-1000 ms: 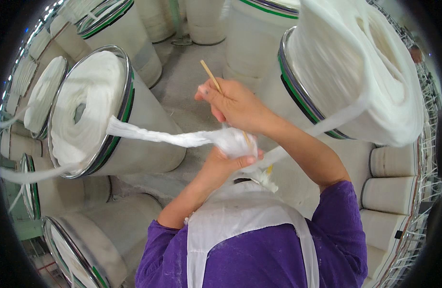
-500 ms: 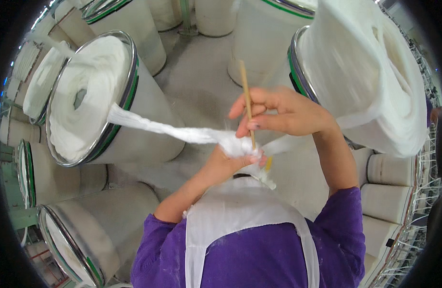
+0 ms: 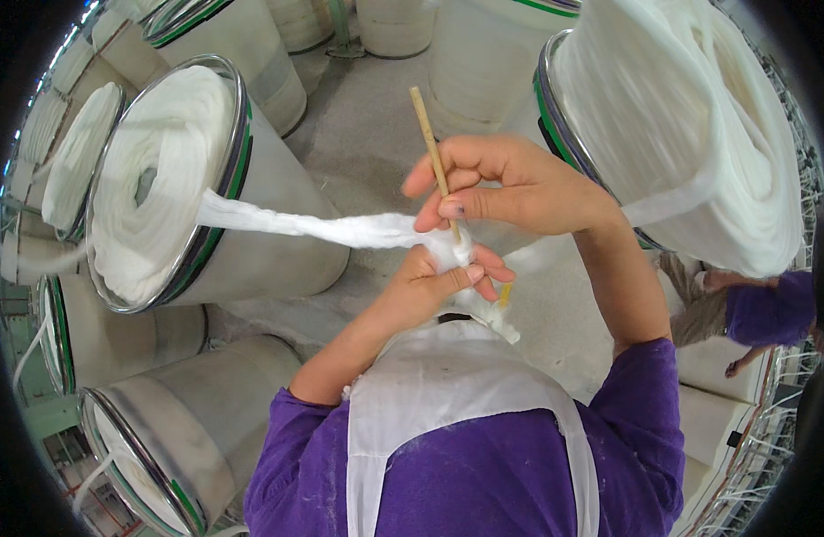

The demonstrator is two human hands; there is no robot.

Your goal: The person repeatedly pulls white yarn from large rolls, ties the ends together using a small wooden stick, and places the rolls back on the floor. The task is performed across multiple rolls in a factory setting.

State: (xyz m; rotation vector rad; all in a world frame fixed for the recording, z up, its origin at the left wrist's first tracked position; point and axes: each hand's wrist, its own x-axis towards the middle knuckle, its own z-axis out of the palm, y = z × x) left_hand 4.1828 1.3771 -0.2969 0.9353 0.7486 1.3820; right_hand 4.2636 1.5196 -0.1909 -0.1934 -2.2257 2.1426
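Note:
My right hand [image 3: 528, 188] pinches a thin wooden stick [image 3: 427, 130] between thumb and fingers. The stick's lower end meets a white fibre sliver [image 3: 349, 230] just above my left hand [image 3: 434, 285]. My left thumb and fingers are closed on the sliver's end, with the outer fingers partly spread. From there the sliver stretches left to the coiled sliver [image 3: 121, 201] in a tall can [image 3: 282, 210]. Below my left hand, at the top of my white apron, is a whitish tuft with a small yellow piece [image 3: 505, 294] beside it.
On the right a can's tall, loose pile of sliver [image 3: 676, 134] bulges over its rim, close to my right forearm. Another can [image 3: 197, 421] stands at the lower left, and several more line the back. A person in purple [image 3: 770, 309] is at the far right.
Both hands have shifted slightly left, the right one also a little up with the stick. My left fingers have spread somewhat. A person has come into view at the right.

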